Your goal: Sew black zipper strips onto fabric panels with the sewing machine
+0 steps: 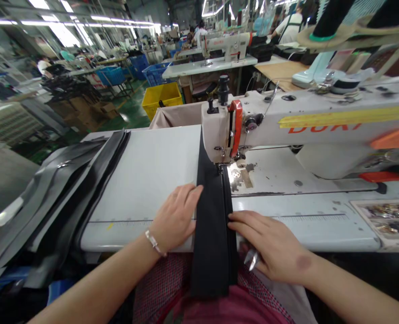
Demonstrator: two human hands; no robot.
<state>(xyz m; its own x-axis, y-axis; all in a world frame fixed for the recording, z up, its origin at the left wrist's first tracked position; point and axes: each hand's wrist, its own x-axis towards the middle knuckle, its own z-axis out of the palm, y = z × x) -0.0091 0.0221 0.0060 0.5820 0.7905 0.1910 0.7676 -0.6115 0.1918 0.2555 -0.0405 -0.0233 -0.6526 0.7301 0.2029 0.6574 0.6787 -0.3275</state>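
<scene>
A long black fabric strip [212,216] runs from my lap over the table edge and under the needle area of a white sewing machine [219,130]. My left hand [177,218] has its fingertips at the strip's left edge, seemingly pinching it; the thumb's underside is hidden. At the right edge of the strip, my right hand [266,240] touches it with thumb and fingers. Tucked in the right palm is a small metal tool, apparently thread snips [252,259], with silver tips poking out below. A raised seam or folded edge lies along the strip's right side.
Several black strips [81,180] are draped over the table's left end. A ruler scale [307,218] runs along the white table's front. At right sits a tray of small metal parts [384,216]. Behind stand a yellow crate [162,96] and another sewing machine [226,45].
</scene>
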